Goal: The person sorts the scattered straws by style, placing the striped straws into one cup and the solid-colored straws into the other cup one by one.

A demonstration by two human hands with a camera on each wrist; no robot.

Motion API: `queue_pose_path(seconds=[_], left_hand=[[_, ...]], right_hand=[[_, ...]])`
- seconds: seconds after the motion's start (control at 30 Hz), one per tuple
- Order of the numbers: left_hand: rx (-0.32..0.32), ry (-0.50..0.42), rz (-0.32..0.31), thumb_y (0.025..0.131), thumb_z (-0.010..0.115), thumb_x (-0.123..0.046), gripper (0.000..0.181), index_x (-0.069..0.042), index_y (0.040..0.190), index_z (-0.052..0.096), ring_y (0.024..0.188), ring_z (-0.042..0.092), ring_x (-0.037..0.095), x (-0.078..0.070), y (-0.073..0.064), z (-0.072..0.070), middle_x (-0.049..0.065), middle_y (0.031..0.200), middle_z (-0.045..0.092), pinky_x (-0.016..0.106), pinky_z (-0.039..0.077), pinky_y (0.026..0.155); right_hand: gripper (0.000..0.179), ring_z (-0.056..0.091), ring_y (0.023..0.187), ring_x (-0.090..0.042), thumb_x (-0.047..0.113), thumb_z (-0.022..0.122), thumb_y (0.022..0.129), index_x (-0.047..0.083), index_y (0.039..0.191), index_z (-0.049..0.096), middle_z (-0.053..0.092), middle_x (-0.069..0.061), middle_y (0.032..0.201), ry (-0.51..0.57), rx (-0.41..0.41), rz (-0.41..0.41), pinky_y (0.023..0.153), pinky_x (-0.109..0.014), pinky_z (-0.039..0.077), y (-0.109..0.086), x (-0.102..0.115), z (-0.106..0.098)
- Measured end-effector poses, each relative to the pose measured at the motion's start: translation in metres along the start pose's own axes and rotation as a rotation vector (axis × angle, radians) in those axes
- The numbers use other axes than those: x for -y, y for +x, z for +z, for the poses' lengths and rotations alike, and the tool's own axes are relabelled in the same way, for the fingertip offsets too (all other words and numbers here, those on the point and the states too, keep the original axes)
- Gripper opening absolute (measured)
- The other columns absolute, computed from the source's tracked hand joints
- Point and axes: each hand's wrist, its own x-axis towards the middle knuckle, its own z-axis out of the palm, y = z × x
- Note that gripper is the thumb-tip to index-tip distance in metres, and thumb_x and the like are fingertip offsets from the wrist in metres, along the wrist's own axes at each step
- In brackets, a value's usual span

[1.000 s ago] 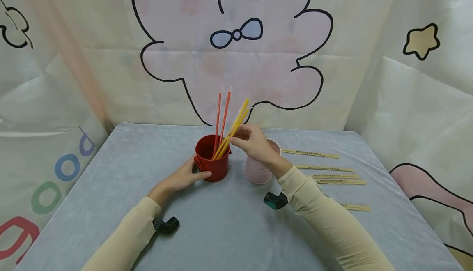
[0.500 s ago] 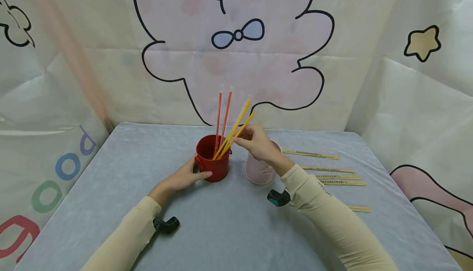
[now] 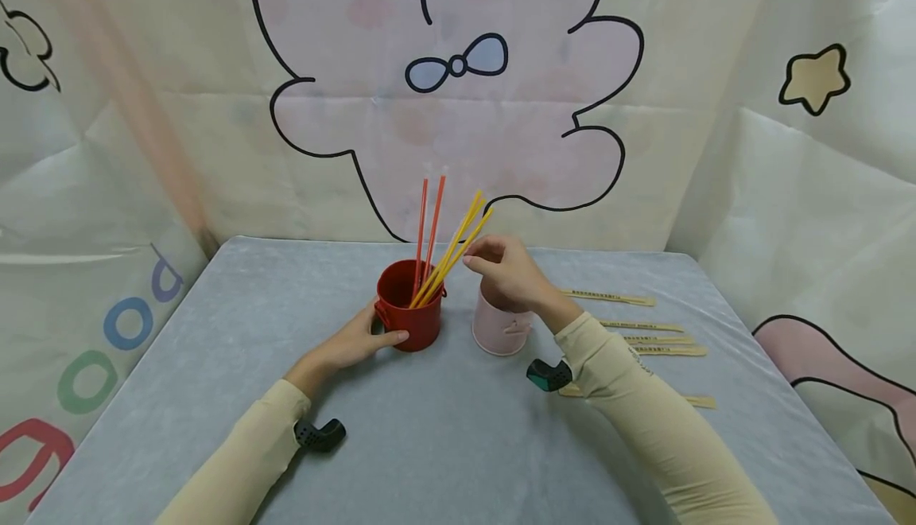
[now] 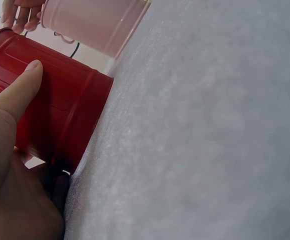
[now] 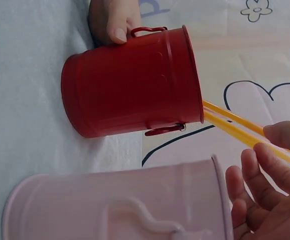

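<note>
My left hand point(image 3: 365, 334) holds the red bucket point(image 3: 411, 320) round its lower side, thumb in front; the bucket stands upright on the table. Two thin red straws point(image 3: 435, 219) stand in it, with what look like clear wrapper ends on top. Yellow straws point(image 3: 458, 243) lean to the right over its rim. My right hand point(image 3: 511, 270) hovers right of the yellow straws, fingers loosely bent and apparently holding nothing. In the right wrist view its thumb point(image 5: 285, 135) appears close to the yellow straws point(image 5: 235, 131). Below that hand stands a pink bucket point(image 3: 497, 330).
Several narrow printed tan paper packets point(image 3: 608, 297) lie on the right side of the table, some partly hidden behind the right forearm. Grey-blue cloth point(image 3: 429, 445) covers the table. A printed curtain point(image 3: 501, 135) hangs behind its far edge.
My right hand has let go of the yellow straws and moved right, off them. The yellow straws have spread apart against the rim. The left hand stays on the red bucket.
</note>
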Motion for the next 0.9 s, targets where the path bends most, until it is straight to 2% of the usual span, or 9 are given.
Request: queue_pose_path(seconds=[0.23,0.33,0.47,0.67,0.9], left_hand=[[0.008,0.001,0.000,0.089,0.069,-0.034,0.079,-0.024,0.151,0.022,0.145,0.025,0.028,-0.001,0.000,-0.001,0.001,0.155,0.032,0.063,0.018,0.118],[0.008,0.000,-0.006,0.089,0.069,-0.034,0.079,-0.023,0.151,0.022,0.146,0.024,0.028,-0.002,0.000,-0.001,0.001,0.155,0.032,0.062,0.016,0.118],[0.009,0.004,-0.003,0.088,0.069,-0.034,0.080,-0.023,0.151,0.022,0.146,0.024,0.028,-0.002,0.000,-0.001,0.002,0.155,0.033,0.062,0.017,0.118],[0.010,0.002,0.019,0.089,0.069,-0.033,0.078,-0.023,0.151,0.022,0.145,0.025,0.028,-0.001,0.001,-0.001,0.001,0.155,0.033,0.062,0.018,0.118],[0.016,0.002,0.024,0.089,0.068,-0.033,0.078,-0.025,0.151,0.022,0.145,0.025,0.028,0.002,0.001,-0.001,0.001,0.155,0.032,0.063,0.017,0.118]], right_hand=[[0.019,0.063,0.093,-0.012,0.013,0.060,0.095,0.000,0.107,0.066,0.066,-0.018,0.109,0.035,-0.019,-0.022,0.086,-0.028,0.051,-0.003,-0.004,-0.006],[0.020,0.062,0.090,-0.008,0.013,0.059,0.095,0.000,0.109,0.066,0.066,-0.020,0.110,0.037,-0.028,-0.016,0.085,-0.026,0.052,-0.006,-0.005,-0.009],[0.021,0.062,0.093,-0.011,0.015,0.059,0.096,0.001,0.110,0.065,0.066,-0.018,0.111,0.034,-0.047,-0.005,0.085,-0.024,0.052,-0.010,-0.004,-0.015],[0.021,0.064,0.101,-0.026,0.015,0.060,0.095,0.001,0.110,0.065,0.066,-0.017,0.111,0.033,-0.085,-0.045,0.083,-0.020,0.052,-0.019,-0.004,-0.023],[0.022,0.066,0.097,-0.019,0.016,0.061,0.095,0.002,0.112,0.064,0.066,-0.014,0.111,0.028,-0.141,-0.066,0.082,-0.019,0.053,-0.035,-0.008,-0.031]])
